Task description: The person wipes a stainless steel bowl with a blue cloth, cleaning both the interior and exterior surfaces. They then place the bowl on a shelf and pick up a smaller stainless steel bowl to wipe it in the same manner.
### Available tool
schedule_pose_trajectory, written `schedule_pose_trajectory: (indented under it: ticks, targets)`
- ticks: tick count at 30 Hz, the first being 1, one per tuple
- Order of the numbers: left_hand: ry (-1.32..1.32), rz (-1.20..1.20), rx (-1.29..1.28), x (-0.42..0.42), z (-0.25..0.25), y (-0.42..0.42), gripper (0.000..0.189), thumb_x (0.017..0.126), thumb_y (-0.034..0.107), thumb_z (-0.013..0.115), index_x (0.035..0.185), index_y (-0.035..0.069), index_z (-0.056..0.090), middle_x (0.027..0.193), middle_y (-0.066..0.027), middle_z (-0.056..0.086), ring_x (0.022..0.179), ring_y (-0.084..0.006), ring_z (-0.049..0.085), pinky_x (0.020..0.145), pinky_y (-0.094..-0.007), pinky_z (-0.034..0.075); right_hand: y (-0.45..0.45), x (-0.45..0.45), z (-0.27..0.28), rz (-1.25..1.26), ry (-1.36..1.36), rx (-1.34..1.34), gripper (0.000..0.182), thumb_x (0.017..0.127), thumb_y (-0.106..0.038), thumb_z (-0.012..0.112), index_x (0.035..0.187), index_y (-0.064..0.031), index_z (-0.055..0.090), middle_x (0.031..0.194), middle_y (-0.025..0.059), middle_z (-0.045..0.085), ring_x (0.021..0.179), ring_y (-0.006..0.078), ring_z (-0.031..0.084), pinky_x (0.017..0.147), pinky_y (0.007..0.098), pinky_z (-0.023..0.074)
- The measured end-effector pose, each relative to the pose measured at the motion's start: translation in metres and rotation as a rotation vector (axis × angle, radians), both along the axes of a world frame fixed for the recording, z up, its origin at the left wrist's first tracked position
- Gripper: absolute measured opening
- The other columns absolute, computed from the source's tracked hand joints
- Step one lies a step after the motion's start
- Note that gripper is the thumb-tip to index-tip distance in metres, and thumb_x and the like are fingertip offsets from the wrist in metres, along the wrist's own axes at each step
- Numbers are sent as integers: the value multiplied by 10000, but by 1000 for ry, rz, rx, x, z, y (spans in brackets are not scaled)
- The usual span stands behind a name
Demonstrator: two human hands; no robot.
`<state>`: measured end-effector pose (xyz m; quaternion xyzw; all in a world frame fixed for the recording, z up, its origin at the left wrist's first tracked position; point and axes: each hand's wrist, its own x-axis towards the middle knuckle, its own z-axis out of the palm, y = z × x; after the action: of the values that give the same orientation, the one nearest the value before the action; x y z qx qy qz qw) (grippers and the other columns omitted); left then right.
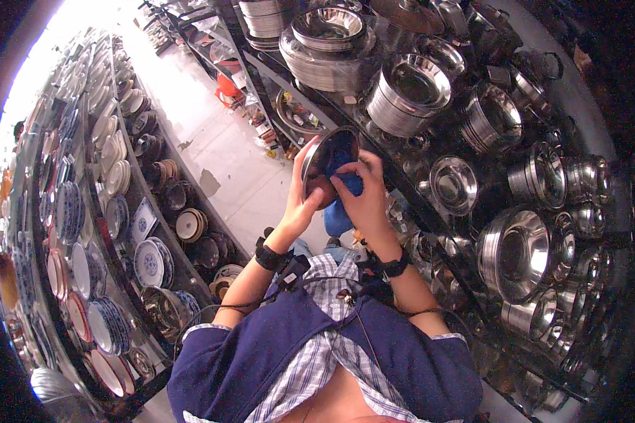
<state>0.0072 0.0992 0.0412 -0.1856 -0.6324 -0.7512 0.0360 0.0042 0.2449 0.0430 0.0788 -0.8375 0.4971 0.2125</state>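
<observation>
Out in front of my chest, a shiny metal bowl (313, 172) is tilted on its side, its dark hollow turned towards the right. My left hand (300, 193) grips its near left rim, thumb on the inside edge. Fingers and thumb of my right hand (364, 185) pinch a blue cloth (339, 218) at the bowl's inner face. Part of the cloth lies inside the bowl and part hangs below it. The bowl's far side is partly hidden by my right hand.
Shelves with stacked steel bowls (410, 98) and basins (514, 254) rise on the right. Racks of patterned ceramic plates (153, 263) stand on the left. A pale tiled floor (227, 164) runs between them, with red and other small items (228, 91) beside the right shelf.
</observation>
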Motion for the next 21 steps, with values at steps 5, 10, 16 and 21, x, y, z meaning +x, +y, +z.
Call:
schedule_pose_trajectory:
  ticks: [5, 10, 16, 21]
  targets:
    - [-76, -25, 27, -3, -21, -2, 805, 851, 492, 518, 1449, 36, 231, 1441, -126, 311, 1319, -240, 337, 1081, -374, 281, 3, 0, -6, -93, 95, 97, 252, 723, -82, 743, 955, -81, 645, 1047, 130, 516, 966, 296, 562, 765, 378, 479]
    - [-158, -49, 109, -8, -43, -7, 786, 887, 561, 440, 1437, 28, 262, 1450, -125, 313, 1331, -236, 320, 1095, -376, 248, 5, -4, -7, 12, 141, 183, 206, 718, -44, 731, 912, -87, 677, 969, 94, 544, 860, 266, 592, 723, 346, 491]
    - [-13, 23, -77, -13, -22, -8, 750, 907, 570, 360, 1416, 21, 310, 1425, -138, 357, 1334, -249, 325, 1113, -380, 204, 0, 6, -12, 118, 148, 217, 187, 709, -46, 726, 886, -90, 683, 933, 73, 564, 832, 266, 609, 706, 346, 502]
    - [-266, -105, 72, -13, -49, -19, 682, 938, 500, 345, 1412, 11, 307, 1409, -138, 376, 1328, -234, 330, 1105, -362, 223, 14, -16, -3, -46, 226, 300, 228, 711, -45, 691, 933, -93, 671, 998, 82, 564, 889, 289, 596, 753, 371, 500]
